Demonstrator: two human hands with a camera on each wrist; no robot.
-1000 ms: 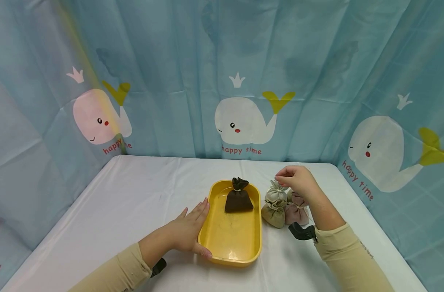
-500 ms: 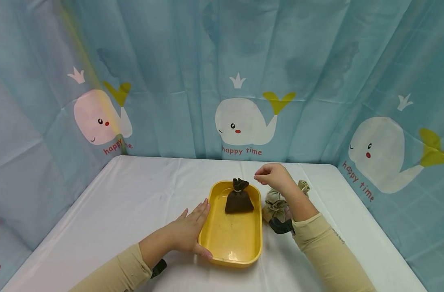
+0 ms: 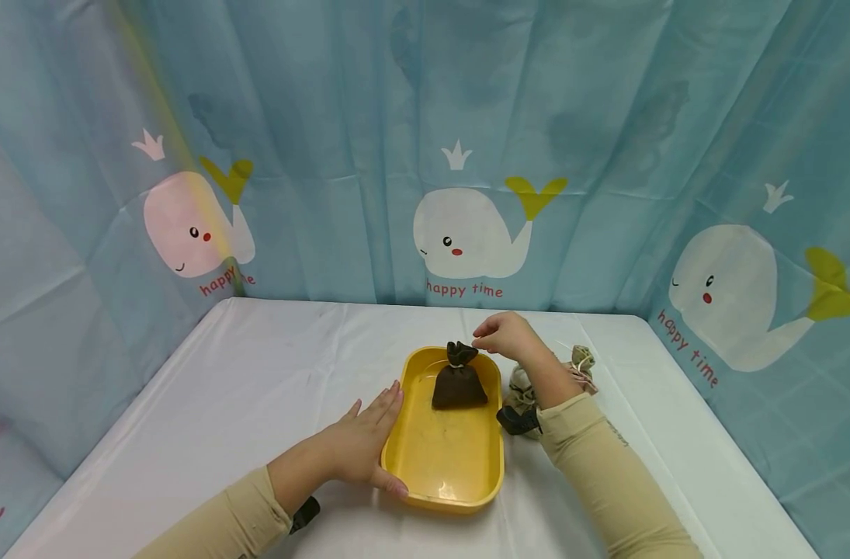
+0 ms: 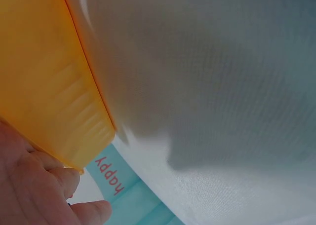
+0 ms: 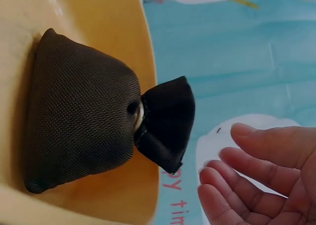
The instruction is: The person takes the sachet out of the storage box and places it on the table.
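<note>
a: where the white table [image 3: 257, 388] meets the whale-print curtain [image 3: 425, 155], what else lies about?

b: a small heap of pale cloth pouches [image 3: 577, 366] just right of the yellow tray [image 3: 490, 466], partly hidden behind the right forearm (how many, i cannot tell). a dark strap sits at each wrist.

a: anything between the hand and the brown pouch?

b: nothing in the head view. the right hand [image 3: 503, 335] hovers at the tray's far right corner, and the wrist view shows clear air between its fingertips [image 5: 232, 156] and the pouch's gathered top.

a: and the pouch itself?

b: the brown pouch [image 3: 458, 382] lies inside the tray, in the far half, its tied neck pointing toward the curtain and leaning over the far rim. the right hand is just beside that neck, near but apart.

a: how are the fingers?

b: loosely bent, empty, gripping nothing.

a: the left hand?

b: the left hand [image 3: 360, 444] lies flat on the table with straight fingers along the tray's left wall, the thumb pressed to the near left corner [image 4: 89, 151]. it holds nothing.
</note>
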